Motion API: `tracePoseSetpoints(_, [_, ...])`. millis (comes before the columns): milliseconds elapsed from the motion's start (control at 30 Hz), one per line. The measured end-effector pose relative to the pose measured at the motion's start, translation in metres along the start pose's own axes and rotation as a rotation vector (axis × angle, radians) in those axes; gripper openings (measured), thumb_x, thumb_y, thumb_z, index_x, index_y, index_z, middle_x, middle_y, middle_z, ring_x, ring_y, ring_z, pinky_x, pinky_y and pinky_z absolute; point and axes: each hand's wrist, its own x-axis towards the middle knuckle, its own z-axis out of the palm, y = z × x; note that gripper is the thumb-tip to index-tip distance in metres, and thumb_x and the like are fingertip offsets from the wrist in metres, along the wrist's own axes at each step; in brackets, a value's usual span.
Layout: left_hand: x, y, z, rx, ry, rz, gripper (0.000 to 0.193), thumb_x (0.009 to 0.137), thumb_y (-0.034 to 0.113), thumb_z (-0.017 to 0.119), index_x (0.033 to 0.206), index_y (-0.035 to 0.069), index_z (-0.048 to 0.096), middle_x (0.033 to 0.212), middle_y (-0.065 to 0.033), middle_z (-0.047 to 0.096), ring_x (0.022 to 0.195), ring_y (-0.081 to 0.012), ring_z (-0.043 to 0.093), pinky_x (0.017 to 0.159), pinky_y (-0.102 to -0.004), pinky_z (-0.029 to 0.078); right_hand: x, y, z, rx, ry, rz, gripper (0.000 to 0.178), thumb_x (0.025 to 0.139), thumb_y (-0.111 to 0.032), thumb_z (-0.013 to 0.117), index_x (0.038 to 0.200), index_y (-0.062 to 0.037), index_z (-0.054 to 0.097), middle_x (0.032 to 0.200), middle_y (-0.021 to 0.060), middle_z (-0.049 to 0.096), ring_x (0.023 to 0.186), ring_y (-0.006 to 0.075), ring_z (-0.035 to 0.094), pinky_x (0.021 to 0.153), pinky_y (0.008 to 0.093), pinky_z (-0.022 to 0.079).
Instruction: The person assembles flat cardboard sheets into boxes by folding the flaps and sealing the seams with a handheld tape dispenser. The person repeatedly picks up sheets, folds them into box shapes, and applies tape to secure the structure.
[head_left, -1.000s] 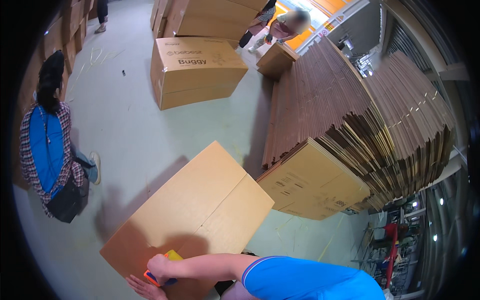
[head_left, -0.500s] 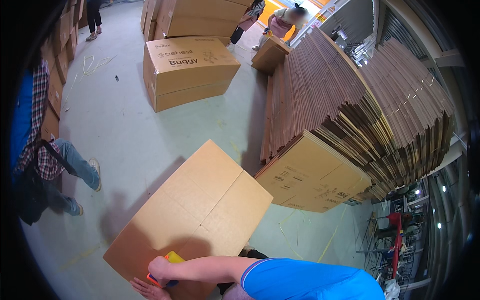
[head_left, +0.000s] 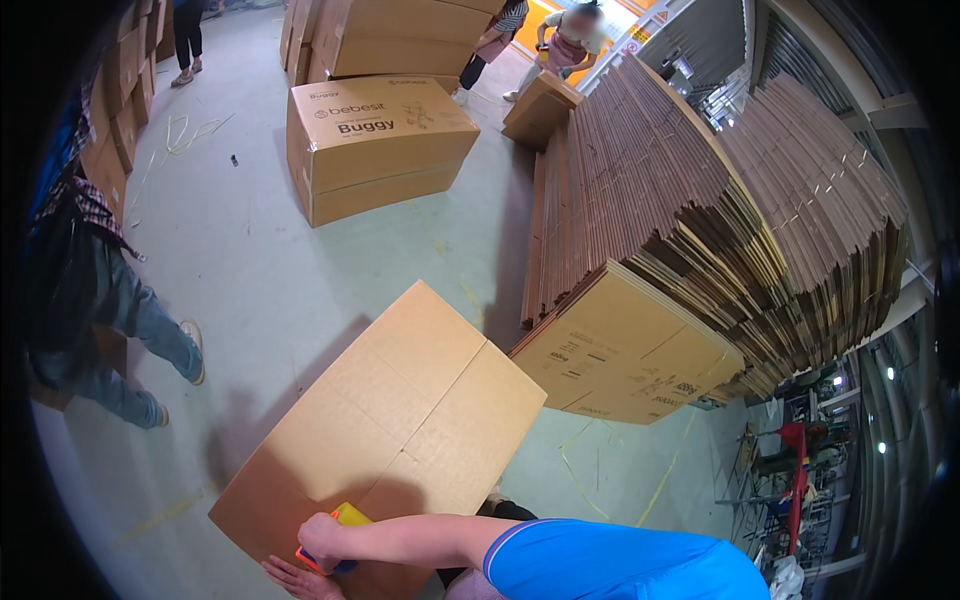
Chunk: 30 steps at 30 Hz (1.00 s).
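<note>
A large brown cardboard carton point(head_left: 400, 400) stands on the floor before me, its plain side with a crease and a centre seam facing up. My right hand point(head_left: 320, 540) is closed around a tape dispenser point(head_left: 350, 516) with yellow, orange-red and blue parts, at the carton's near left end. Just below it, my left hand point(head_left: 298, 580) lies with fingers stretched out against the carton's near edge. The right forearm crosses over the near part of the carton. Part of the dispenser is hidden by the right hand.
Flattened cartons point(head_left: 640, 190) stand in long rows at the right, with a flat printed sheet point(head_left: 630, 350) leaning at their near end. A closed printed carton point(head_left: 385, 145) sits farther ahead. A co-worker point(head_left: 140, 320) stands at left; other people are at the back. Loose straps point(head_left: 185, 135) lie on the floor.
The co-worker at the left has shifted, showing more of the legs. A person at the back has moved slightly. My hands and the dispenser have hardly moved.
</note>
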Motion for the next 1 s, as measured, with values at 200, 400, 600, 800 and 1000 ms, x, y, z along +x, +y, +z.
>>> tracePoseSetpoints(200, [-0.001,0.002,0.0,-0.046,0.01,0.007,0.061,0.096,0.016,0.04,0.151,0.012,0.016,0.158,-0.0091,0.014,0.143,-0.029,0.021,0.117,-0.0387,0.024,0.001,0.002,0.004,0.002,0.002,0.008,0.035,0.052,-0.026,0.078,0.082,-0.0079,0.073,0.084,0.0112,0.07,0.084,0.0239,0.069,0.073,0.0344,0.054])
tracePoseSetpoints(400, [-0.007,0.007,0.006,-0.14,-0.039,0.007,0.068,0.094,0.038,0.048,0.151,0.011,0.02,0.155,-0.0144,0.022,0.141,-0.0339,0.025,0.113,-0.0436,0.028,-0.002,0.01,0.009,-0.039,0.023,0.025,0.034,0.053,-0.029,0.078,0.081,-0.0097,0.073,0.083,0.0105,0.07,0.083,0.0235,0.069,0.071,0.0346,0.054])
tracePoseSetpoints(600, [-0.002,0.012,-0.006,-0.046,-0.156,-0.047,0.08,0.087,0.037,0.057,0.151,0.011,0.016,0.157,-0.014,0.014,0.143,-0.0335,0.019,0.112,-0.0422,0.029,0.011,0.01,0.01,-0.036,-0.024,-0.014,0.037,0.056,-0.029,0.078,0.089,-0.0119,0.074,0.089,0.0087,0.071,0.086,0.0221,0.069,0.072,0.0342,0.054])
tracePoseSetpoints(800, [-0.007,0.003,0.007,-0.017,-0.158,-0.037,0.074,0.09,0.034,0.054,0.15,0.011,0.018,0.156,-0.0149,0.017,0.142,-0.0339,0.021,0.113,-0.0429,0.028,0.013,0.007,0.022,-0.043,-0.022,-0.038,0.038,0.057,-0.032,0.078,0.089,-0.012,0.073,0.089,0.0088,0.071,0.086,0.0227,0.069,0.072,0.0339,0.053])
tracePoseSetpoints(1000, [-0.003,0.021,-0.006,-0.147,-0.1,0.003,0.066,0.098,0.046,0.039,0.149,0.007,0.025,0.154,-0.0178,0.022,0.14,-0.0372,0.023,0.113,-0.0463,0.025,-0.092,0.123,-0.059,0.085,-0.045,0.037,0.043,0.059,-0.045,0.077,0.083,-0.0093,0.07,0.08,0.0124,0.069,0.076,0.0286,0.068,0.07,0.0394,0.054])
